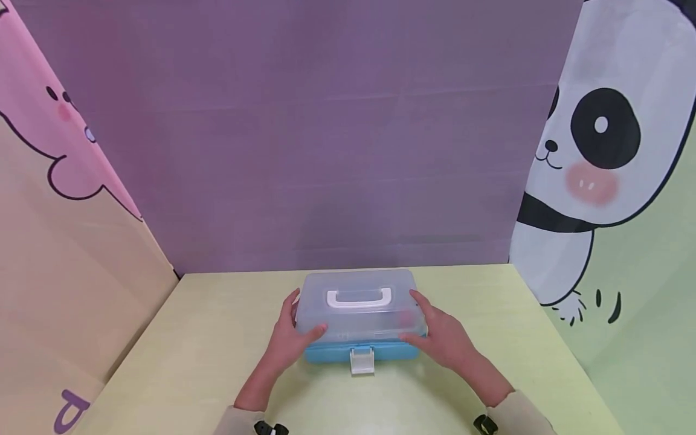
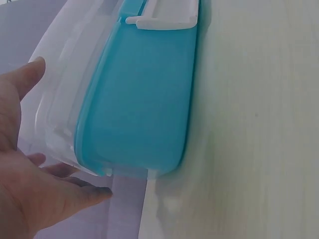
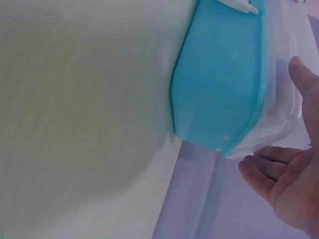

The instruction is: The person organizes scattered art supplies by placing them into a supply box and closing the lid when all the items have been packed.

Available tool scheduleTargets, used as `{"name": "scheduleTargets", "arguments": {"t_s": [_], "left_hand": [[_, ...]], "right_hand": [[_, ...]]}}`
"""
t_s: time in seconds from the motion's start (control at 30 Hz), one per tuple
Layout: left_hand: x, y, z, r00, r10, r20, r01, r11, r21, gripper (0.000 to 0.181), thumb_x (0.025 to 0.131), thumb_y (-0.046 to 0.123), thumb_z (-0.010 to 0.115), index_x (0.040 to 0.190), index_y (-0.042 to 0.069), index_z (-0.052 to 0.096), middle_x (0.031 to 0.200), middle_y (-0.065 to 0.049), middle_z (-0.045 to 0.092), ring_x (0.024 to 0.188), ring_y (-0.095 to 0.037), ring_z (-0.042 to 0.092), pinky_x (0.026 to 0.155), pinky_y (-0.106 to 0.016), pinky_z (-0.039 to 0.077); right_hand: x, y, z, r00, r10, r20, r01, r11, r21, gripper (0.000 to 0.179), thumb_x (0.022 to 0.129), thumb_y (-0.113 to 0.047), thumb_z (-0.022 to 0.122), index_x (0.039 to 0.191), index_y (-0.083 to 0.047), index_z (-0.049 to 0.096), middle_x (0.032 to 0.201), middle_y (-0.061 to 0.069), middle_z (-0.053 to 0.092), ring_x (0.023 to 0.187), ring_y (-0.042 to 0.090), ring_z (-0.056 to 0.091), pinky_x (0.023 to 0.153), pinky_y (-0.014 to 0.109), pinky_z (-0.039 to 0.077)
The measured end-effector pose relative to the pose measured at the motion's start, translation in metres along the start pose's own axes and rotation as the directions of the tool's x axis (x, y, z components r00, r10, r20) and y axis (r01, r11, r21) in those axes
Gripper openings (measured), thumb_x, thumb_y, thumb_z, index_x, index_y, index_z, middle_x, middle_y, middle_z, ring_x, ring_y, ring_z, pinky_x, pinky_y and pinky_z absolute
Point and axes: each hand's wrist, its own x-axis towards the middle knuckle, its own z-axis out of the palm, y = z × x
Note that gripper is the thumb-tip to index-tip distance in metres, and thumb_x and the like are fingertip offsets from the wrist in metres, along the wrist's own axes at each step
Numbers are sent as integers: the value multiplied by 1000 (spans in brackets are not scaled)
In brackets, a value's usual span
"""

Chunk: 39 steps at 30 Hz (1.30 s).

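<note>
A storage box with a light blue base (image 1: 391, 351) and a clear, frosted lid (image 1: 356, 323) stands on the pale table. The lid carries a white handle (image 1: 359, 303), and a white latch (image 1: 362, 360) hangs loose at the front. My left hand (image 1: 288, 335) spans the lid's left end, thumb over its front and fingers along the side. At the other end my right hand (image 1: 443, 335) does the same, its thumb near the front corner. In both wrist views the fingers reach past the lid's end, fairly straight. A faint reddish patch shows through the lid.
The pale wooden table (image 1: 217, 338) ends at a purple backdrop (image 1: 326, 151) just behind the box. Side panels with a pink cartoon figure (image 1: 38, 121) and a panda (image 1: 598, 151) flank it left and right. Dark straps (image 1: 486, 424) circle both wrists.
</note>
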Motion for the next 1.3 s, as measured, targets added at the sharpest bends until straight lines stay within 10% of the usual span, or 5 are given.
{"name": "scheduleTargets", "arguments": {"t_s": [0.47,0.67,1.03,1.3], "left_hand": [[-10,-8,-1,998,54,40,-58,994,93,98,80,32,81,155,19,19,153,-17,30,126,-41,46,98,-54,43],[-11,-6,-1,998,11,64,-14,998,53,93,86,33,76,155,22,15,155,-17,25,127,-44,43,99,-55,41],[-13,19,-2,992,-32,119,44,994,-99,73,101,33,52,156,18,7,160,-14,9,145,-36,9,111,-62,11],[-11,2,3,996,-37,79,48,988,-147,73,99,41,54,156,27,11,158,-11,17,143,-35,16,111,-63,13]], "right_hand": [[-8,1,16,997,-46,-55,41,996,-76,96,74,-49,81,150,-16,33,65,-10,42,56,9,41,57,31,46],[-10,-2,17,996,-46,-75,41,997,-62,96,74,-47,81,150,-16,31,113,11,65,61,12,50,60,35,51],[-10,-4,20,994,-43,-103,41,999,-24,95,76,-42,82,150,-10,32,141,17,49,120,37,53,84,51,52],[-11,-7,24,957,-213,-196,147,941,-304,92,70,-46,85,140,-4,42,139,26,45,125,44,44,89,56,47]]}}
